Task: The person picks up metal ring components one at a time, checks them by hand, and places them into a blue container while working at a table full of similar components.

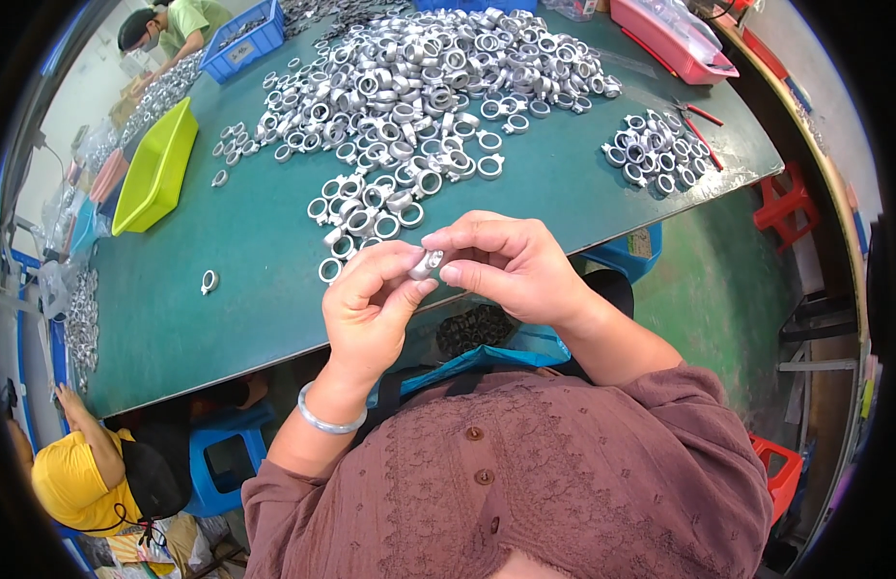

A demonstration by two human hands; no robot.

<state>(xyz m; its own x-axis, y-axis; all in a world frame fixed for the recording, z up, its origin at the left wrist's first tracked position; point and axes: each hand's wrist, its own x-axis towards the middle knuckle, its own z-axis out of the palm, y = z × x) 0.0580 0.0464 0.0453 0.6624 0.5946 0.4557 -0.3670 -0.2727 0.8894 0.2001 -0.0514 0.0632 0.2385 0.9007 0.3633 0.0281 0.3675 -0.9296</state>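
Observation:
Between my two hands, over the table's near edge, is a small silver metal ring clamp (427,265). My left hand (366,299) pinches it between thumb and fingers from the left, a pale bangle on that wrist. My right hand (511,265) grips its right side with thumb and forefinger, so the part is partly hidden by fingertips. Just beyond my hands, a tail of loose ring clamps (376,207) leads back to a large heap of the same silver parts (419,77) on the green table (265,251).
A smaller pile of rings (656,154) lies at right beside red-handled pliers (704,130). One ring (210,281) sits alone at left. A yellow-green tray (156,169), blue bin (243,43) and pink bin (675,39) stand around the table. Two other people (81,473) are at the left.

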